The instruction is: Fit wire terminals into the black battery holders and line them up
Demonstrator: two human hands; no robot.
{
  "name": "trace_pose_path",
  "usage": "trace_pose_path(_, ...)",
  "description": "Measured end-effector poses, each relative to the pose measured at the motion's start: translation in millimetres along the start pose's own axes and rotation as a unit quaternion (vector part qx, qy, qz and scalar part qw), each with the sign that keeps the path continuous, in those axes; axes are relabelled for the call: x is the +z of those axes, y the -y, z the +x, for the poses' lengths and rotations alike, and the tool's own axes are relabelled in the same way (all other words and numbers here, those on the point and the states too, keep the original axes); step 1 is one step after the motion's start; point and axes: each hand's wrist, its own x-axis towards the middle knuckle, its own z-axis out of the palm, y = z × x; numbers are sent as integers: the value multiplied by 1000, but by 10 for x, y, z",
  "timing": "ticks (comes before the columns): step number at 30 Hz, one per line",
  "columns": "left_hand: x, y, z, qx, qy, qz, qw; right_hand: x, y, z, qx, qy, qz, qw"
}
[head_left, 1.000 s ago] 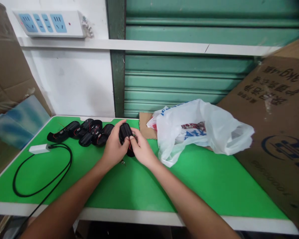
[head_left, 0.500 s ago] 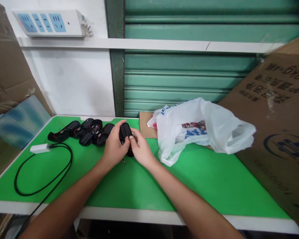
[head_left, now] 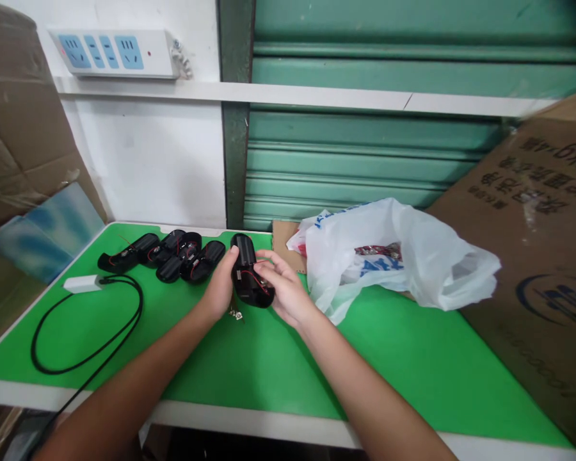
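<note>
Both my hands hold a black oval plastic housing (head_left: 248, 276) with red wires inside, just above the green table mat (head_left: 249, 358). My left hand (head_left: 219, 289) grips its left side with curled fingers. On the right side my right hand (head_left: 284, 292) cups it, fingertips touching the red wiring. Several more black housings with red wires (head_left: 166, 256) lie in a row to the left. A small metal part (head_left: 234, 314) lies on the mat under my hands.
A white plastic bag (head_left: 393, 253) lies on the mat to the right, over a cardboard scrap. A white adapter (head_left: 82, 283) with a looped black cable (head_left: 84, 326) sits at left. Cardboard boxes (head_left: 532, 243) stand at right. A power strip (head_left: 118, 52) hangs on the wall.
The housing has been turned so its open, wired side faces up. My left hand has slid to its left edge, and my right fingers have opened over the wires.
</note>
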Motion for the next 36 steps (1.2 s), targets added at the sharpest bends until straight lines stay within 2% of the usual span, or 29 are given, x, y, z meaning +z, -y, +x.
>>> trace_pose_path(1,25,1,-11,-39,11,-33,999,18,-5,-8,1,2,2,1000)
trace_pose_path(3,55,2,-35,-77,21,-61,995,36,-16,-14,-21,7,-34,999)
trace_pose_path(7,38,10,-50,-83,-5,-71,994,10,4,-25,-106,-5,-200,974)
trace_pose_path(11,-21,30,-25,-98,-34,-45,994,-24,84,-75,-214,-17,-341,915)
trace_pose_path(16,-58,51,-6,-110,-32,-31,993,-62,153,-122,-325,8,-448,833)
trace_pose_path(19,-71,72,9,-89,-34,-23,995,-82,143,-127,-360,15,-492,792)
trace_pose_path(24,-88,109,29,-75,-37,-1,996,-94,105,-126,-385,11,-542,747)
trace_pose_path(26,-84,108,29,-71,-34,-4,997,-90,89,-126,-388,12,-550,739)
trace_pose_path(29,-68,89,26,-62,-36,-18,997,-76,57,-118,-393,14,-543,742)
trace_pose_path(36,-50,13,-7,-99,-51,-54,992,-59,10,-85,-400,-1,-472,786)
